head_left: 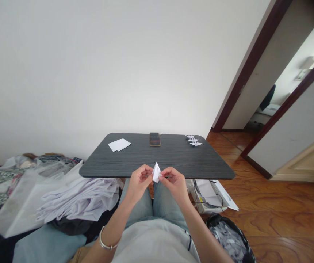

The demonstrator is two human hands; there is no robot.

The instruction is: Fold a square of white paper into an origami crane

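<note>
Between my two hands is a small piece of folded white paper (156, 173), kite-shaped with its point upward, above the table's front edge. My left hand (141, 179) pinches its left side with thumb and forefinger. On the opposite side, my right hand (174, 179) grips the right edge in the same way. White paper sheets (119, 144) lie overlapping at the table's left. Several folded white paper cranes (193, 140) sit in a row at the back right.
A phone-like dark device (155, 139) rests near the back of the dark table (135, 159). Clothes (83, 199) are heaped at the left. A box with cables (207, 197) and a black-lined bin of paper scraps (229, 237) stand on the floor at the right.
</note>
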